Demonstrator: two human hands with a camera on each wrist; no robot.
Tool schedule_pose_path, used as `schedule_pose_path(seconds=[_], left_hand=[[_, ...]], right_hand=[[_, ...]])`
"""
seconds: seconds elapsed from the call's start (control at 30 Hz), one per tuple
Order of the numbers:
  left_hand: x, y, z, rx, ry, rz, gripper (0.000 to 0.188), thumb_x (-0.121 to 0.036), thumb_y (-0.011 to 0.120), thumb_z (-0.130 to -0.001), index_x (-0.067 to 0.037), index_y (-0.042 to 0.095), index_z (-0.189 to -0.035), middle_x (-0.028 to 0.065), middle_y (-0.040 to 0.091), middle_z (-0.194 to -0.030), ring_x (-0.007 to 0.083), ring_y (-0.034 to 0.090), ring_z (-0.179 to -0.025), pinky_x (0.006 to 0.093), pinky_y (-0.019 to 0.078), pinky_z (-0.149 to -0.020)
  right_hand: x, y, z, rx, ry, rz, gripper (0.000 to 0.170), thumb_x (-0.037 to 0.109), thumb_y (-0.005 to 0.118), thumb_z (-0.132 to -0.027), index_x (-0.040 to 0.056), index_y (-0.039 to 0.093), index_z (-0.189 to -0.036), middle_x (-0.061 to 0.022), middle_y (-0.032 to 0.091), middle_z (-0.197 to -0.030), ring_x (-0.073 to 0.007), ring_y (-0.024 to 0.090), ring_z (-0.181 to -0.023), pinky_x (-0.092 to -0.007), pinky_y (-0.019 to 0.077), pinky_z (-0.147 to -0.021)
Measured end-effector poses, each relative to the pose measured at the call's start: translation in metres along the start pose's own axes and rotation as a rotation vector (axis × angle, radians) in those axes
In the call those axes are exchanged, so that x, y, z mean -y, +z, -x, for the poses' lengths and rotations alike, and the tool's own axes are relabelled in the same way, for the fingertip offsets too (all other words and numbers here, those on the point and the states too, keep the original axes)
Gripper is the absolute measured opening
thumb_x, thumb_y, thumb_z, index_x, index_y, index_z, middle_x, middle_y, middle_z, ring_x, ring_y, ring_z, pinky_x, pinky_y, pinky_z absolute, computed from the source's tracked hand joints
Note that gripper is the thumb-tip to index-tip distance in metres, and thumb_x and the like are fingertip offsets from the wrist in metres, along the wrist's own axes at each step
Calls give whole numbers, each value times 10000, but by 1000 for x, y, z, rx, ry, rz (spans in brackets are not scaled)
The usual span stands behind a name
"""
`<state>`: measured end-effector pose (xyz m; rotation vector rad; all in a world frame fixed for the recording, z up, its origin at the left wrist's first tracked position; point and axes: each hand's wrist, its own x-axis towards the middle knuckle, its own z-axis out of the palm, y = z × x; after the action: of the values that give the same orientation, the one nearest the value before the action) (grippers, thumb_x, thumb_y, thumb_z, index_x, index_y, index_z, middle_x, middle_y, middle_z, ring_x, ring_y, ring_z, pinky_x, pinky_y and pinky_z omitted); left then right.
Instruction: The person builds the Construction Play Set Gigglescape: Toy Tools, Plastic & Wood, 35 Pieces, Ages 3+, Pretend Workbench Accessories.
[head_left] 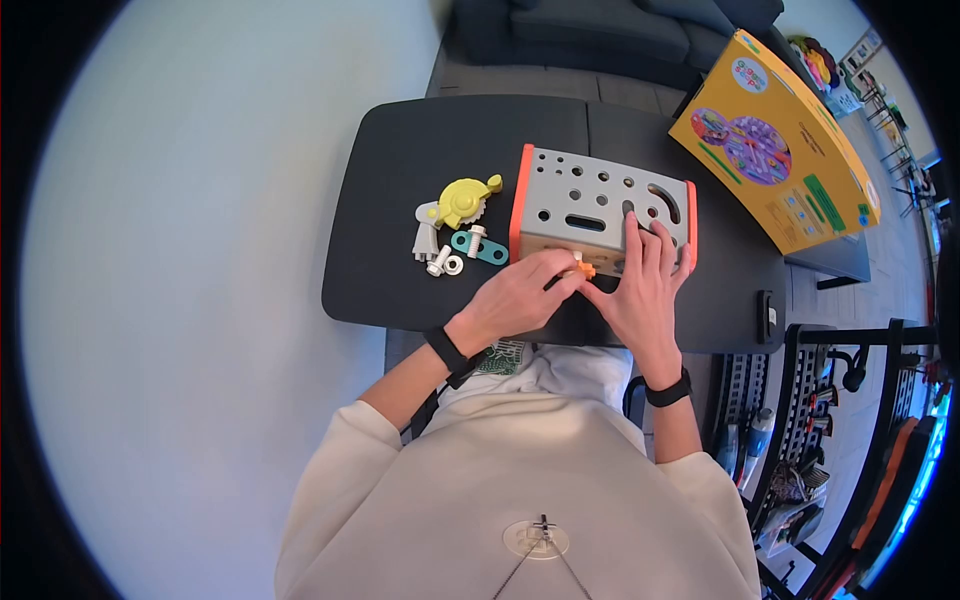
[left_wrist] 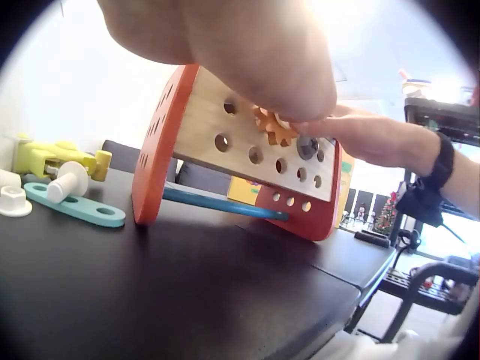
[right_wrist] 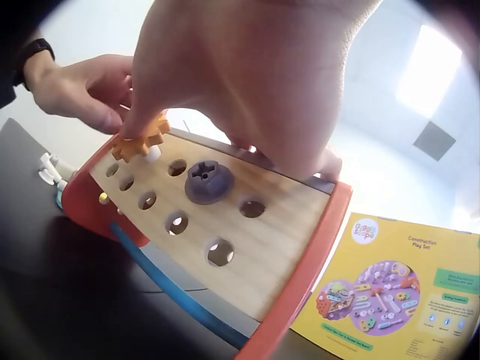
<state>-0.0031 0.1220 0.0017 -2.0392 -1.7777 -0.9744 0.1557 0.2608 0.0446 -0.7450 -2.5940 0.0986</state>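
A toy workbench with a grey perforated top (head_left: 600, 187), red ends and a wooden front panel (right_wrist: 247, 277) stands on the table. At that panel, my left hand (head_left: 517, 297) pinches an orange toy gear (right_wrist: 140, 141) between thumb and fingers. A bit of white shows beside the gear. My right hand (head_left: 645, 300) rests over the workbench's front edge, its fingers spread on the grey top and its thumb reaching to the gear. A dark grey nut (right_wrist: 209, 182) sits in another hole of the panel.
Left of the workbench lie a yellow toy saw piece (head_left: 464, 203), a teal strip (head_left: 490, 251), white bolts (head_left: 438, 262) and a white nut (head_left: 453, 265). A yellow box (head_left: 780, 140) stands at the right. A blue rod (left_wrist: 225, 202) runs low between the red ends.
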Motion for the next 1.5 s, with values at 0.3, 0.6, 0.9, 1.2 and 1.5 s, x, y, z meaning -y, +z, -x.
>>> schedule_pose_path(seconds=[0.3, 0.6, 0.9, 1.2, 1.5], left_hand=[[8, -29, -24, 102, -32, -140, 444, -222, 845, -849, -110, 722, -1261, 66, 609, -1186, 274, 531, -1255, 504, 417, -1117], [13, -52, -48, 213, -164, -42, 308, -329, 849, -869, -76, 725, -995, 126, 485, -1606, 378, 303, -1579, 600, 246, -1278], [21, -44, -44, 278, -130, 15, 255, -325, 834, -896, -102, 719, -944, 58, 532, -1604, 281, 418, -1541, 637, 216, -1287], [20, -38, -39, 227, -126, 32, 238, -295, 833, -899, -115, 703, -984, 21, 635, -1435, 251, 475, -1493, 639, 214, -1288], [21, -32, -38, 204, -156, 52, 243, -262, 843, -881, -107, 669, -953, 17, 643, -1391, 249, 490, -1485, 620, 231, -1284]], right_hand=[[-8, 6, -4, -42, -26, -32, 1059, 569, 919, -722, 9, 498, -1516, -128, 580, -1333, -326, 403, -1499, -657, 183, -1220], [-11, 5, -7, -15, -24, -84, 1016, 534, 941, -703, 3, 526, -1464, -173, 561, -1448, -317, 391, -1519, -577, 205, -1237], [-13, 7, -6, -18, -22, -90, 995, 536, 935, -715, 2, 536, -1454, -154, 563, -1430, -308, 381, -1525, -571, 210, -1232], [-13, 8, -6, -26, -33, -91, 984, 516, 942, -710, 2, 545, -1449, -123, 578, -1386, -299, 401, -1512, -566, 217, -1223], [-13, 12, -7, -70, -14, -90, 963, 530, 945, -708, 10, 564, -1424, -164, 573, -1410, -297, 419, -1496, -559, 224, -1216]])
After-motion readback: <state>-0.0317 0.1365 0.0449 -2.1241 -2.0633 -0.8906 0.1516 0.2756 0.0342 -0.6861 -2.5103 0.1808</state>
